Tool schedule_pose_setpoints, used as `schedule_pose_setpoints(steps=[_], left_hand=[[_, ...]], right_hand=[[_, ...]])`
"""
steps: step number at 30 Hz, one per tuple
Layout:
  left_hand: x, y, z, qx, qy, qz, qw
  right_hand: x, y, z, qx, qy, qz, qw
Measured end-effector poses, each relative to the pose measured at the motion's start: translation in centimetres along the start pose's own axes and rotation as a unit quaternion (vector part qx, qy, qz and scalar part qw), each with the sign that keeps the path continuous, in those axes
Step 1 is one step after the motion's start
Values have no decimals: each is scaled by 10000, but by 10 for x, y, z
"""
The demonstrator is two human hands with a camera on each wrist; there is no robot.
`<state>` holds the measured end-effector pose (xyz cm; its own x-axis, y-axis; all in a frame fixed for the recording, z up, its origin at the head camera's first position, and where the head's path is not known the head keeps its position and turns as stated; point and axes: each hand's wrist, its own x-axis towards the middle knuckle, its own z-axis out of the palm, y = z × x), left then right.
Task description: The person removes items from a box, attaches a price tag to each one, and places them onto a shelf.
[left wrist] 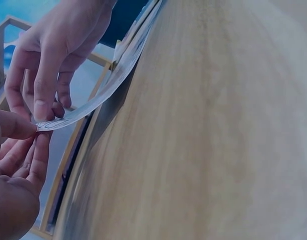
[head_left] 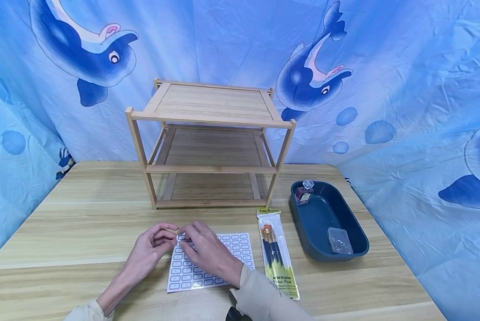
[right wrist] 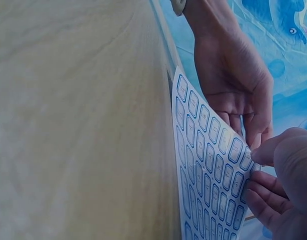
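Observation:
A white sheet of blue-framed label stickers (head_left: pixel 185 277) lies on the table before me, its far left corner lifted and bent up in the left wrist view. My left hand (head_left: pixel 148 252) pinches that corner between thumb and fingers. Close beside it, my right hand (head_left: pixel 209 252) grips the same corner, with the thumb on the printed face and fingers curled behind the edge in the right wrist view. The fingertips of both hands nearly meet there. Whether a single label is coming loose is too small to tell.
Behind the hands stands a wooden three-tier shelf (head_left: pixel 211 169). Right of the sheet lies a pack of artist brushes (head_left: pixel 277 254). Farther right, a dark blue basin (head_left: pixel 324 223) holds a perfume bottle (head_left: pixel 304 194) and a small clear plastic box (head_left: pixel 339 240).

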<state>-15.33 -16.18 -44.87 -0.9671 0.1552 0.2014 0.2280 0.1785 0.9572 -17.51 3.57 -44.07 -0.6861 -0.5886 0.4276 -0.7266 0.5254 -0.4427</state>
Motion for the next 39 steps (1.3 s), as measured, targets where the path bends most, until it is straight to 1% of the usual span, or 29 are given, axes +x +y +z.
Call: schedule_pose_setpoints(steps=[6,16,22,28,39], left_hand=[[0,1,2,75,19,42,10000],[1,1,1,89,-3,-152,9998],[2,1,1,129,50,-225,9997],[1,1,0,72,60,-199,9998],[0,1,1,174,61,-93,9998]], right_hand=[[1,1,1,24,-22,8,10000],[2,1,1,46,-81,116,9999],[2,2,1,11,-42,63,10000],[2,2,2,-14,-40,49,10000],[3,1,1,-29,-140,126,9998]])
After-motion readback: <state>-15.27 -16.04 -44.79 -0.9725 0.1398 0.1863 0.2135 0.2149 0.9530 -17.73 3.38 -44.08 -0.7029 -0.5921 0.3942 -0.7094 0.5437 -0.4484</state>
